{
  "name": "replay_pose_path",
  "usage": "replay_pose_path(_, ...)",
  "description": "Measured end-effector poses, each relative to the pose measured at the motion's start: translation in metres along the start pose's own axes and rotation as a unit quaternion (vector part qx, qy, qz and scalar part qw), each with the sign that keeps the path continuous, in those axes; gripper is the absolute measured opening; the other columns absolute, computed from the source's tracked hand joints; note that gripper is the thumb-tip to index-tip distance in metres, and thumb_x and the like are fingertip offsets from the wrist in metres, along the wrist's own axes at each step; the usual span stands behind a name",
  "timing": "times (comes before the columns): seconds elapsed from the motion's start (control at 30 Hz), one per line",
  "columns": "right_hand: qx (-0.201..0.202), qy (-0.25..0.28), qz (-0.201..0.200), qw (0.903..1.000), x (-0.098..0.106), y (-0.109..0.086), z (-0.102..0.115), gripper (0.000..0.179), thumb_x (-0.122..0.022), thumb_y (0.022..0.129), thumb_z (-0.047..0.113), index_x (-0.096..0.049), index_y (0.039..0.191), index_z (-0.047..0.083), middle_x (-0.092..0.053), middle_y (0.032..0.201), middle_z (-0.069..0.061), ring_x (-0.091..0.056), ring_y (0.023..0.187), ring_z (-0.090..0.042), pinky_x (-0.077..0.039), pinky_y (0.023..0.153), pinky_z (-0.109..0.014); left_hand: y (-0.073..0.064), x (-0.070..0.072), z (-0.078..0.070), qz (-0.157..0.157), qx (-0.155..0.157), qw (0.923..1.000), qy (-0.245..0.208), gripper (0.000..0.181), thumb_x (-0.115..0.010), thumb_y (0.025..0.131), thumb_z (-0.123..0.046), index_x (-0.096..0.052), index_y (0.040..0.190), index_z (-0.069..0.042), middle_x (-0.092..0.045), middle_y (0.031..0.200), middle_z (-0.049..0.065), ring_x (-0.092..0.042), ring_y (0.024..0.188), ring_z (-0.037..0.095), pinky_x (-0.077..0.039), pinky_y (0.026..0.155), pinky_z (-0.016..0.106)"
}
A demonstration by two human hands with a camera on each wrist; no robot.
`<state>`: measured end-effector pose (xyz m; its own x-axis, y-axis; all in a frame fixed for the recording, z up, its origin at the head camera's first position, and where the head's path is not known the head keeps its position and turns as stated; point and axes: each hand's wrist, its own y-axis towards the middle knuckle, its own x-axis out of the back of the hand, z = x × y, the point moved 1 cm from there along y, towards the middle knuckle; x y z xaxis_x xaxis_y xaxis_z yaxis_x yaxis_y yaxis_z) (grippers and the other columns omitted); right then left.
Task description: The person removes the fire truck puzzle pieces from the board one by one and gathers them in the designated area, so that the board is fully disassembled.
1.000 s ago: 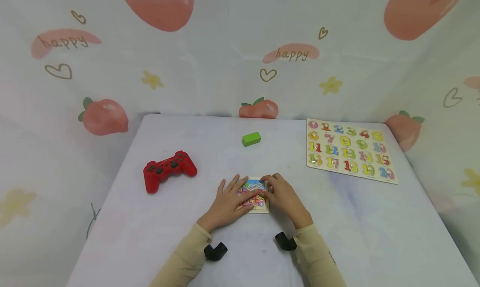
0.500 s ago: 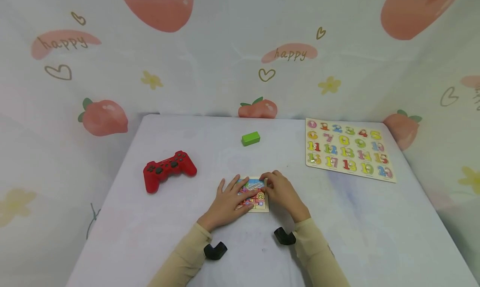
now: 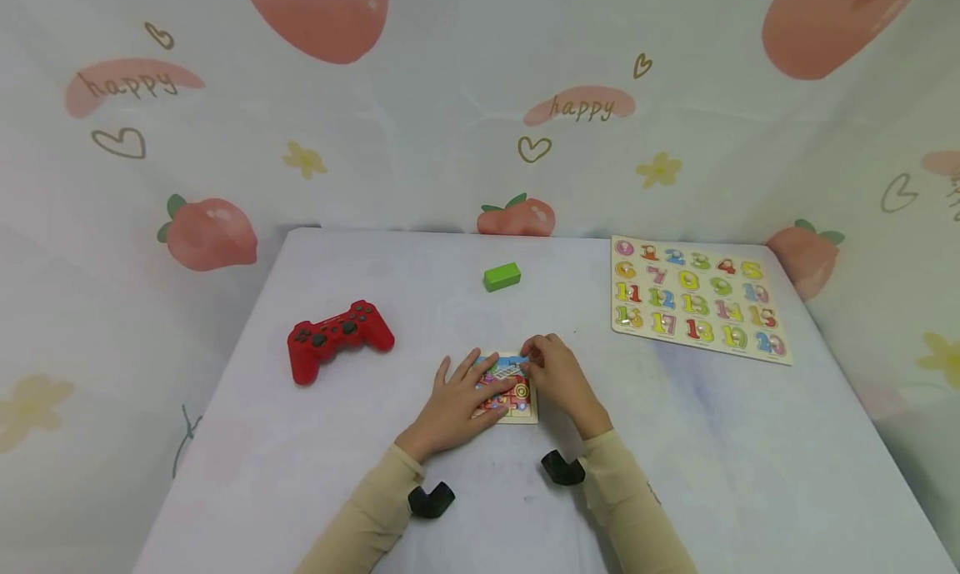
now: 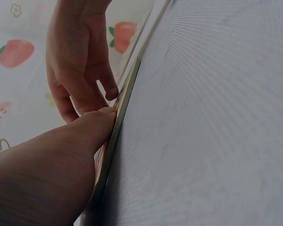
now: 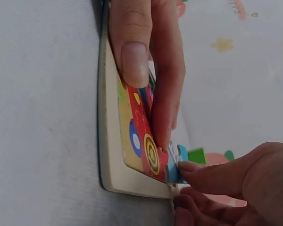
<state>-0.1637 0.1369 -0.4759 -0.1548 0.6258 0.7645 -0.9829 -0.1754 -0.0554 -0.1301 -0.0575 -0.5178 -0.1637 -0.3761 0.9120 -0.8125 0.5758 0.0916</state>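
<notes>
A small wooden jigsaw puzzle (image 3: 523, 419) with a pale frame lies on the table, its picture red, blue and yellow. My left hand (image 3: 448, 416) lies across it with spread fingers, the thumb and forefinger pressing on the picture. At the far right corner, my right hand (image 3: 564, 382) pinches a blue puzzle piece (image 5: 171, 172) between thumb and fingers. In the right wrist view that piece is tilted up from the picture, beside a yellow ringed wheel. Left-hand fingers hide the left part of the picture. The left wrist view shows the puzzle edge-on under the left thumb (image 4: 92, 129).
A red game controller (image 3: 337, 339) lies to the left. Farther back is a green block (image 3: 502, 277). A wooden number board (image 3: 697, 301) lies at the back right. Black wrist-worn pieces show beside both sleeves. A printed cloth (image 3: 420, 99) hangs behind the table.
My right hand has shifted slightly away from me at the puzzle's far right corner, and the blue piece there has tilted up. The left hand has stayed in place.
</notes>
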Motion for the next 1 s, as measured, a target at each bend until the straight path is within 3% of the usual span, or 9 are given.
replay_pose_path(0.4,-0.020,0.046,0.022,0.9985,0.003,0.008,-0.008,0.004,-0.060,0.093,0.008,-0.062,0.095,0.007,-0.065,0.091,-0.006,-0.056,0.081,-0.018,-0.049,0.072,-0.034,0.000,0.000,0.000,-0.001,-0.002,0.9999,0.011,0.047,-0.050,0.094,-0.051,-0.049,0.139,-0.038,-0.029,0.156,0.002,-0.015,0.146,0.029,-0.011,0.109,0.066)
replay_pose_path(0.57,-0.031,0.063,0.021,0.9974,0.011,0.010,-0.014,0.007,-0.057,0.095,0.009,-0.063,0.098,0.008,-0.064,0.093,-0.005,-0.056,0.082,-0.019,-0.048,0.072,-0.032,0.001,0.001,0.000,0.016,0.011,0.9998,0.002,0.047,-0.047,0.095,-0.053,-0.047,0.140,-0.040,-0.025,0.158,-0.002,-0.011,0.148,0.026,-0.008,0.110,0.064)
replay_pose_path(0.77,-0.052,0.067,0.017,0.9962,0.041,0.005,-0.037,0.011,-0.055,0.096,0.011,-0.063,0.102,0.006,-0.064,0.098,-0.008,-0.055,0.086,-0.022,-0.047,0.075,-0.034,0.002,-0.001,0.001,0.024,0.016,0.9996,-0.001,0.048,-0.044,0.095,-0.057,-0.044,0.141,-0.043,-0.023,0.158,-0.004,-0.008,0.148,0.024,-0.006,0.111,0.063)
replay_pose_path(1.0,-0.067,0.065,0.063,0.9937,0.085,-0.010,-0.080,0.015,-0.054,0.097,0.010,-0.064,0.103,0.001,-0.065,0.096,-0.011,-0.053,0.083,-0.021,-0.043,0.072,-0.031,0.002,-0.002,0.002,0.023,0.013,0.9997,-0.003,0.048,-0.043,0.095,-0.057,-0.044,0.141,-0.043,-0.022,0.159,-0.005,-0.008,0.148,0.023,-0.005,0.111,0.063)
